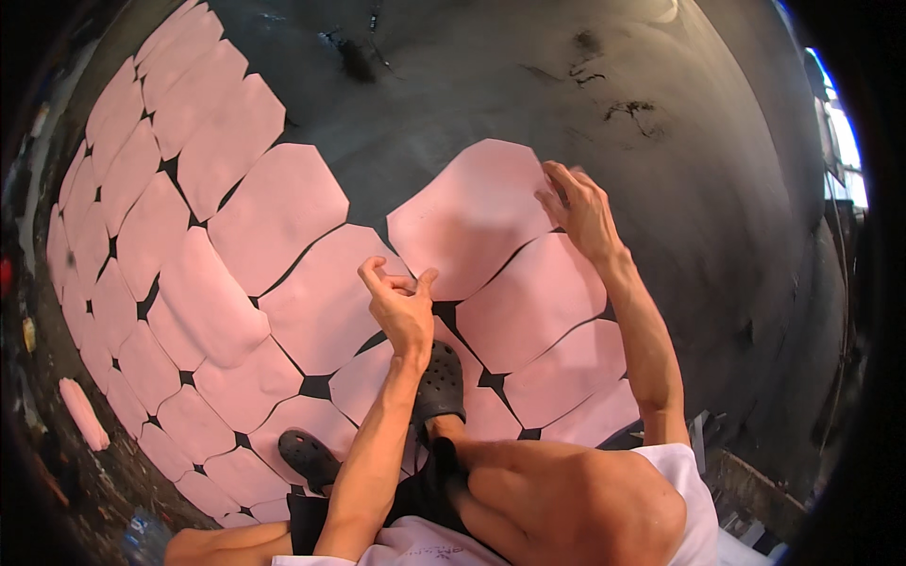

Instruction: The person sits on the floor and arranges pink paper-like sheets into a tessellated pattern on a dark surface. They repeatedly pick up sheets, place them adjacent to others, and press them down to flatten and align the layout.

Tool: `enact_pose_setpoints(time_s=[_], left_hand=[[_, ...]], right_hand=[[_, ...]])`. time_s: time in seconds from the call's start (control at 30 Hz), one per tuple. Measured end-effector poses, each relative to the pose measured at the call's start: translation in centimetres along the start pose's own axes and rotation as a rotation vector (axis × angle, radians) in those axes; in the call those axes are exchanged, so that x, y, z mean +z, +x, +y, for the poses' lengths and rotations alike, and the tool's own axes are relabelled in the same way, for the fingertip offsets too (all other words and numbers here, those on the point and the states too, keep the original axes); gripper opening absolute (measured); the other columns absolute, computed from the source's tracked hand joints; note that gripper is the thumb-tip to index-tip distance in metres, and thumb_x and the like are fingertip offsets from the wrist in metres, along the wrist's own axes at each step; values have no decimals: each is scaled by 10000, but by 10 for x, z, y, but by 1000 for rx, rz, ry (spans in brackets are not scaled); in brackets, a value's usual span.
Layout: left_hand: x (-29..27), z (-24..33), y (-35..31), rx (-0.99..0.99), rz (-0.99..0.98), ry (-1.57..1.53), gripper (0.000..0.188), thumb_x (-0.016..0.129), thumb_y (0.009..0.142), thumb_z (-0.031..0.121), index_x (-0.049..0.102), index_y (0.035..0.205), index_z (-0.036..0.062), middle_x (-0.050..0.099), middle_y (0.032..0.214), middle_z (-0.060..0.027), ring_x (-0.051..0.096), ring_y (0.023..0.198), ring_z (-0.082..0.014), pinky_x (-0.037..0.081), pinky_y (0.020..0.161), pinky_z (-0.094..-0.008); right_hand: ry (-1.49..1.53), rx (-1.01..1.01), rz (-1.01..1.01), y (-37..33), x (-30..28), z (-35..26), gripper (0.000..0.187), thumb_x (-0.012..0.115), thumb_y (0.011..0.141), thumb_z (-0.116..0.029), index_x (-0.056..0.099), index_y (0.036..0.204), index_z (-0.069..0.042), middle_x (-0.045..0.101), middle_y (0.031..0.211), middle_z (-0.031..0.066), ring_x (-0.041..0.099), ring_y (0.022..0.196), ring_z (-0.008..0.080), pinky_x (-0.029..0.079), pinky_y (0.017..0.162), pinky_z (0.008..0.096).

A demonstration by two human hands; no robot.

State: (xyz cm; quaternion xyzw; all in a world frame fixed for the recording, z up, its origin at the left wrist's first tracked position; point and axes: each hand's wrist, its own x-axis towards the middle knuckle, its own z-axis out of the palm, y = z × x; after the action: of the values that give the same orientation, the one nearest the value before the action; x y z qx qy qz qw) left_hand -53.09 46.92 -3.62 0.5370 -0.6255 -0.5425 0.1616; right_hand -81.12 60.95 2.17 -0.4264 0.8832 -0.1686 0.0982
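A pink sheet [472, 212] with cut-off corners lies ahead of me, against the dark grey surface. At its right edge is my right hand [580, 203], fingers bent and closed on the rim; its far side is hidden. My left hand [401, 307] hovers by the sheet's lower left corner, thumb apart from its curled fingers, with nothing in it. Beneath that hand is another pink sheet [321, 292]. A further pink sheet [533, 302] sits just nearer than the one at my right hand, with a narrow dark gap between.
Rows of similar pink sheets [278, 203] spread to the left, with dark gaps at their corners. A thick pink piece [212, 297] rests on top of them. A pink roll [85, 415] lies far left. My dark clogs [441, 382] stand on the sheets. Bare dark grey surface [698, 189] extends right.
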Motion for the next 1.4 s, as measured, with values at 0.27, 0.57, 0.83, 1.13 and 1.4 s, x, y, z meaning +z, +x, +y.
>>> enact_pose_setpoints(time_s=[0.27, 0.57, 0.83, 1.13, 1.4], left_hand=[[-11, -20, 8, 555, -53, 764, 691, 789, 1029, 383, 565, 1654, 193, 520, 1451, -221, 507, 1276, -411, 419, 1056, -591], [-160, -40, 107, 283, 782, 475, 644, 813, 994, 346, 629, 1504, -1, 563, 1519, -259, 474, 1464, -453, 373, 1238, -582], [-340, -137, 130, -513, 706, 293, 767, 932, 858, 293, 605, 1453, -63, 671, 1359, -269, 668, 1247, -430, 572, 1058, -518], [-300, -130, 131, -87, 987, 636, 389, 878, 808, 100, 576, 1046, 40, 680, 991, -131, 692, 848, -333, 564, 794, -489], [-311, -40, 81, 62, 375, -160, 284, 765, 973, -21, 509, 1056, 73, 537, 910, 20, 491, 825, -87, 452, 782, -271]], right_hand=[[-6, -298, 54, -17, 86, -77, 734, 775, 1024, -343, 501, 1695, -226, 417, 1784, 146, 376, 1643, 395, 229, 1351, 651], [-279, -22, 45, 16, 121, -105, 718, 551, 1142, -382, 354, 1769, -93, 270, 1855, 180, 213, 1724, 381, 120, 1369, 662], [9, -250, -323, -57, 146, -163, 874, 628, 1110, -371, 213, 1790, -9, 161, 1885, 185, 96, 1749, 382, 14, 1384, 650], [14, -251, -252, -58, 146, -156, 861, 699, 1060, -305, 294, 1764, -20, 213, 1864, 193, 131, 1737, 398, 39, 1378, 656], [603, -247, -184, 28, 122, -209, 722, 776, 985, -138, 508, 1646, -31, 508, 1673, 235, 434, 1586, 439, 346, 1309, 550]])
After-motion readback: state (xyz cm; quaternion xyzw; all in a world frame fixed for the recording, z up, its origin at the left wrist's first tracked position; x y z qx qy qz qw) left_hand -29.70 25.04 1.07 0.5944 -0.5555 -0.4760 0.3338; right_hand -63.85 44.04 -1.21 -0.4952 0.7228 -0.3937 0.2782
